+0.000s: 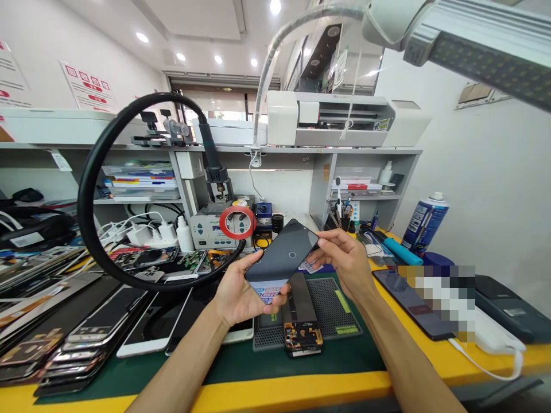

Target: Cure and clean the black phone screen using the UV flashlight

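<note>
A dark, glossy smartphone (282,252) is tilted in the air above the work mat, with reflections on its lower end. My left hand (241,289) grips its lower left side, thumb on one edge and fingers curled round the other. At the upper right corner, my right hand (344,255) pinches the phone between thumb and fingertips. Below lies an opened phone part (301,335) with its inner ribbon and circuitry showing. It rests on a grey perforated pad (331,304), which sits on a dark green mat (344,361).
Stacked phones and screens (86,338) crowd the left side. A black hose (84,189) loops beside a hot-air station (204,229) bearing red tape (237,222). Rightward are another phone (413,301), a white cable (486,367) and a spray can (426,221). A lamp (486,51) hangs overhead.
</note>
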The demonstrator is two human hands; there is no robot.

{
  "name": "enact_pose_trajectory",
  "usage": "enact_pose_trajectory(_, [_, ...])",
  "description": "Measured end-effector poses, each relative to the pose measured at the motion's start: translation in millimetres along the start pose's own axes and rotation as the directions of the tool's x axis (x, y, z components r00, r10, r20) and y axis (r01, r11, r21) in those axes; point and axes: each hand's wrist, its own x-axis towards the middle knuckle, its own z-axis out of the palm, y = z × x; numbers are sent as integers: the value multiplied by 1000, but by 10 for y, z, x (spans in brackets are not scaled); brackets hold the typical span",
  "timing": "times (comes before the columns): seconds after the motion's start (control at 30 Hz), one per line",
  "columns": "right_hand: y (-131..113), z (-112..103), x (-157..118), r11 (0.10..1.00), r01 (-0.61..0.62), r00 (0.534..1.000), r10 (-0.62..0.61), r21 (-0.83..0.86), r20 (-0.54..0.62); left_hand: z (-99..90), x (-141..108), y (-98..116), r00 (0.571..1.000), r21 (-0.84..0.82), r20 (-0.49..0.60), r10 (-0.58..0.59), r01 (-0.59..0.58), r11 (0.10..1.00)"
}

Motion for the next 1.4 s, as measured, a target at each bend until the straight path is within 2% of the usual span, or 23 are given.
enact_pose_trajectory(0.27, [-36,-34,23,994,-103,995,103,28,-1,25,-7,14,999,8,-33,-2,2,1000])
enact_pose_trajectory(0.5, [-17,-29,28,995,-96,995,97,11,-29,22,-1,7,998,36,-64,19,-16,999])
enact_pose_trajectory(0.7, [8,-3,23,993,-107,993,109,56,-39,-2,19,-14,996,97,-43,74,-70,993])
enact_pose_trajectory(1.4, [27,-8,37,992,-101,994,103,73,-33,32,23,-17,992,107,-75,103,-95,990])
